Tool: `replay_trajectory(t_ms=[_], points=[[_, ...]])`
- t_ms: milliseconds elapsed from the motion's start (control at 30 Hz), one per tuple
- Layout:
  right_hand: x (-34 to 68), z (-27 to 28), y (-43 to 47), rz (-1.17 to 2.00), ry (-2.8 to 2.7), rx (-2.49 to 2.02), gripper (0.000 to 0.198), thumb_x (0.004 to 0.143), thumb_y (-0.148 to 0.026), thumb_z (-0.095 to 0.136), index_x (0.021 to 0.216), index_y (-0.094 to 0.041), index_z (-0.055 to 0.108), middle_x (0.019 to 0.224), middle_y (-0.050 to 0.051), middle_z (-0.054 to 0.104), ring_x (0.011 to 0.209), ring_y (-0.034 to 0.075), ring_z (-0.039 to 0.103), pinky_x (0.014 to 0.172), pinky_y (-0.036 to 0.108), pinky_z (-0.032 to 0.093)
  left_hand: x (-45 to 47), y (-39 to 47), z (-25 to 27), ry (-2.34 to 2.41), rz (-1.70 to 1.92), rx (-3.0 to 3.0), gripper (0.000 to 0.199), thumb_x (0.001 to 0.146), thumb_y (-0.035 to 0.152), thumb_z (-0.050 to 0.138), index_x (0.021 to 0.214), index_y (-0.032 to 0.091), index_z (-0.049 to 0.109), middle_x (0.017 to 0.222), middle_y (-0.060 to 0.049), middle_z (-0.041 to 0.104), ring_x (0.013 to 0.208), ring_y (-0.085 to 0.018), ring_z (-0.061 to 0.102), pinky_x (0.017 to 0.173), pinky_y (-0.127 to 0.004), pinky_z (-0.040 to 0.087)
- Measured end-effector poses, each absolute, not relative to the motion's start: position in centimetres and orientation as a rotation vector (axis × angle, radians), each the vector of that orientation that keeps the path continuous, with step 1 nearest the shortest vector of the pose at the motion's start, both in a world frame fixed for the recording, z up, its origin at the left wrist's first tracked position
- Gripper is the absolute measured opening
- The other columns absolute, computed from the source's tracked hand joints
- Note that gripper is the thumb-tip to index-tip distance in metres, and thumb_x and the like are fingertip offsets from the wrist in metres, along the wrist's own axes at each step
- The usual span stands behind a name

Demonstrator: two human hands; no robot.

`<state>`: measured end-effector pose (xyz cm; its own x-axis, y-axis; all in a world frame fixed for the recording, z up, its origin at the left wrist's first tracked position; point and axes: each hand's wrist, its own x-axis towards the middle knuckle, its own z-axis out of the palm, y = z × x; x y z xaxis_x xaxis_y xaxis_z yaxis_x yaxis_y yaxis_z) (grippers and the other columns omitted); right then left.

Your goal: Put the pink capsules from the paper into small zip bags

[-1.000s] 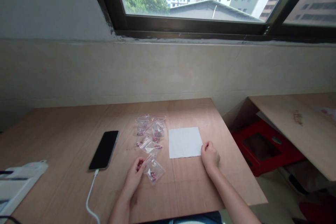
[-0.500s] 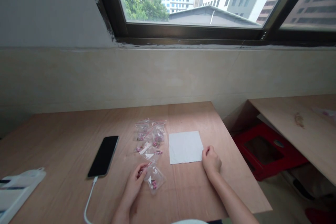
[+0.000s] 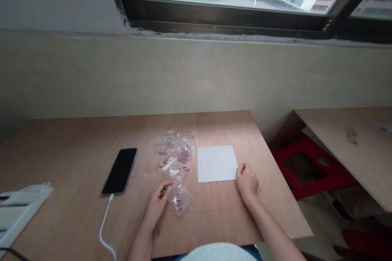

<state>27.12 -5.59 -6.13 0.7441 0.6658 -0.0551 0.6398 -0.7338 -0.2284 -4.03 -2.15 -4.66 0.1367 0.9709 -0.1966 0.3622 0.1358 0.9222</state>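
Note:
My left hand (image 3: 157, 205) rests on the wooden table (image 3: 76, 195) and pinches the edge of a small clear zip bag (image 3: 180, 198) with pink beads inside. Beyond that bag lies a loose pile of several similar bead bags (image 3: 175, 150). My right hand (image 3: 246, 180) is curled into a loose fist at the near right corner of a white square sheet (image 3: 216, 163); whether it holds anything I cannot tell.
A black phone (image 3: 120, 170) lies left of the bags with a white cable (image 3: 104, 228) plugged in. A white device (image 3: 18, 208) sits at the table's left edge. To the right are a red stool (image 3: 309, 171) and a second wooden board (image 3: 349, 147).
Only the camera view shifted, tilting up and then down. Both hands stay in the same places on the table.

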Motion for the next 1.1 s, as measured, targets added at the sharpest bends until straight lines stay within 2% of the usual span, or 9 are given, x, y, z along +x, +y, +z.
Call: replay_trajectory(t_ms=[267, 500, 600, 767, 967, 1033, 1100], points=[[27.2, -6.3, -5.7, 0.178, -1.051, -2.751, 0.024, 0.085, -0.03, 0.034, 0.091, -0.015, 0.052, 0.063, 0.002, 0.057, 0.048, 0.011, 0.046, 0.045, 0.024, 0.016, -3.5, -2.2, -4.3, 1.425, 0.784, 1.339, 0.036, 0.071, 0.041, 0.053, 0.095, 0.015, 0.059, 0.083, -0.005, 0.064, 0.077, -0.018, 0.058, 0.071, -0.029, 0.046], [27.2, -6.4, -5.7, 0.16, -1.026, -2.746, 0.024, 0.084, -0.03, 0.034, 0.09, -0.015, 0.053, 0.061, 0.002, 0.056, 0.046, 0.011, 0.044, 0.045, 0.024, 0.016, -3.7, -2.1, -4.2, 1.432, 0.771, 1.294, 0.038, 0.072, 0.04, 0.054, 0.101, 0.016, 0.057, 0.083, -0.003, 0.063, 0.072, -0.015, 0.056, 0.068, -0.025, 0.045], [27.3, -6.6, -5.7, 0.159, -1.025, -2.728, 0.024, 0.084, -0.029, 0.034, 0.089, -0.015, 0.054, 0.061, 0.002, 0.056, 0.046, 0.01, 0.042, 0.045, 0.024, 0.015, -3.8, -1.8, -3.6, 1.42, 0.737, 1.261, 0.041, 0.071, 0.04, 0.055, 0.103, 0.015, 0.056, 0.089, -0.004, 0.063, 0.077, -0.017, 0.057, 0.07, -0.026, 0.045], [27.5, -6.6, -5.8, 0.204, -0.986, -2.702, 0.024, 0.083, -0.029, 0.035, 0.09, -0.016, 0.055, 0.061, 0.002, 0.056, 0.046, 0.011, 0.041, 0.046, 0.023, 0.016, -4.0, -1.5, -1.9, 1.349, 0.632, 1.252, 0.033, 0.069, 0.038, 0.058, 0.092, 0.014, 0.062, 0.089, -0.006, 0.064, 0.083, -0.02, 0.057, 0.074, -0.029, 0.044], [27.6, -6.4, -6.1, 0.261, -0.967, -2.63, 0.023, 0.083, -0.028, 0.037, 0.087, -0.015, 0.056, 0.06, 0.001, 0.055, 0.047, 0.01, 0.04, 0.046, 0.022, 0.016, -4.6, -1.9, 0.6, 1.318, 0.62, 1.293, 0.026, 0.071, 0.038, 0.055, 0.084, 0.016, 0.06, 0.07, 0.0, 0.059, 0.064, -0.014, 0.053, 0.06, -0.022, 0.042], [27.6, -6.4, -6.1, 0.257, -0.969, -2.627, 0.024, 0.083, -0.028, 0.036, 0.088, -0.015, 0.055, 0.06, 0.001, 0.055, 0.048, 0.01, 0.04, 0.046, 0.022, 0.016, -4.7, -1.9, 1.3, 1.308, 0.665, 1.288, 0.023, 0.072, 0.036, 0.055, 0.083, 0.016, 0.059, 0.068, 0.001, 0.057, 0.064, -0.013, 0.052, 0.063, -0.022, 0.042], [27.6, -6.4, -6.2, 0.246, -0.968, -2.639, 0.024, 0.083, -0.028, 0.036, 0.088, -0.015, 0.055, 0.061, 0.001, 0.055, 0.048, 0.01, 0.04, 0.046, 0.023, 0.016, -4.6, -1.7, 2.0, 1.307, 0.741, 1.248, 0.022, 0.072, 0.034, 0.057, 0.083, 0.016, 0.058, 0.075, 0.0, 0.057, 0.072, -0.014, 0.054, 0.069, -0.023, 0.043]])
